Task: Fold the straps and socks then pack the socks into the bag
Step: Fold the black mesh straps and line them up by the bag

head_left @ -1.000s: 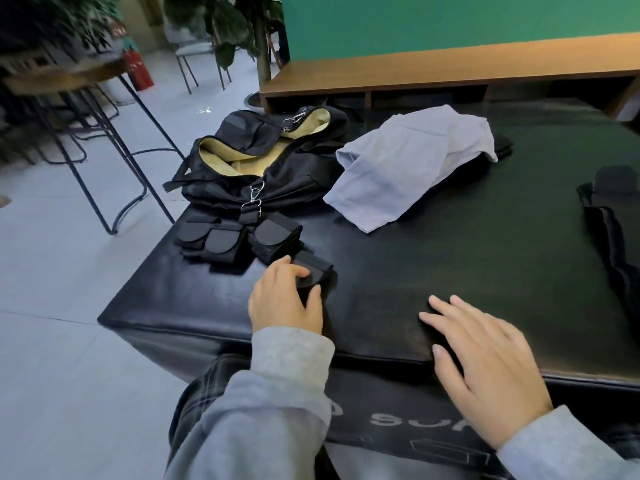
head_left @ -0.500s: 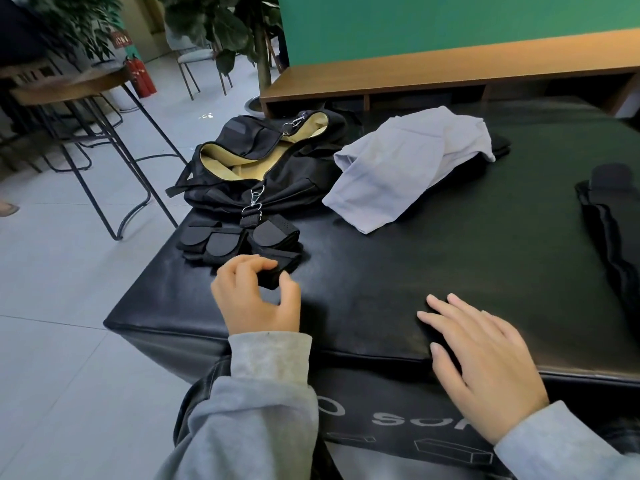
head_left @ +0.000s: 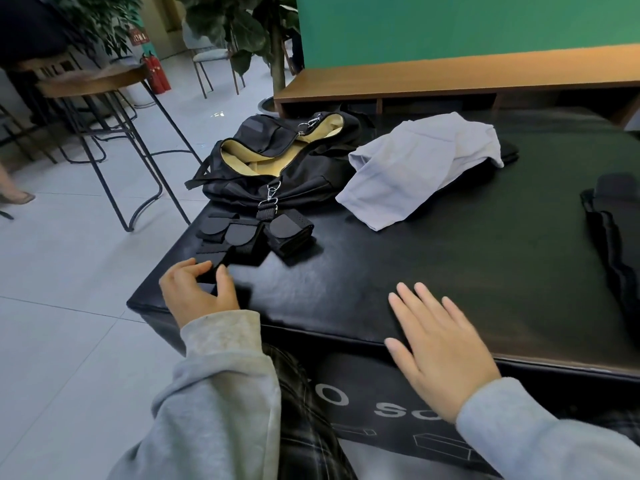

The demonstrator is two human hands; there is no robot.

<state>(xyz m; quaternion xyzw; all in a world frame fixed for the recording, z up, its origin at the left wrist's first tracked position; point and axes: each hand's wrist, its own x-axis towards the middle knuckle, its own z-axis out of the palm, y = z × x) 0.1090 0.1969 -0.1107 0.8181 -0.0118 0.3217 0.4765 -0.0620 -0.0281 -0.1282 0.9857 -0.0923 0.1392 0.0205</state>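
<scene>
A black bag [head_left: 277, 164] with a pale yellow lining lies open at the far left of the black padded table [head_left: 433, 265]. In front of it sit several folded black straps [head_left: 256, 233], one clipped to the bag. My left hand [head_left: 197, 289] pinches a folded black strap [head_left: 213, 271] near the table's left front corner. My right hand [head_left: 440, 348] rests flat and open on the table's front edge, holding nothing. A pale lilac cloth [head_left: 415, 168] lies crumpled beside the bag. I cannot make out any socks.
More black strap material [head_left: 616, 237] lies along the right edge. A wooden bench [head_left: 450, 81] and green wall stand behind the table. Metal-legged stools [head_left: 114, 109] and a potted plant [head_left: 242, 32] stand on the tiled floor to the left.
My left hand has carried the small folded strap leftward, from the table's middle front toward the left corner beside the other straps. My right hand has stayed flat in place.
</scene>
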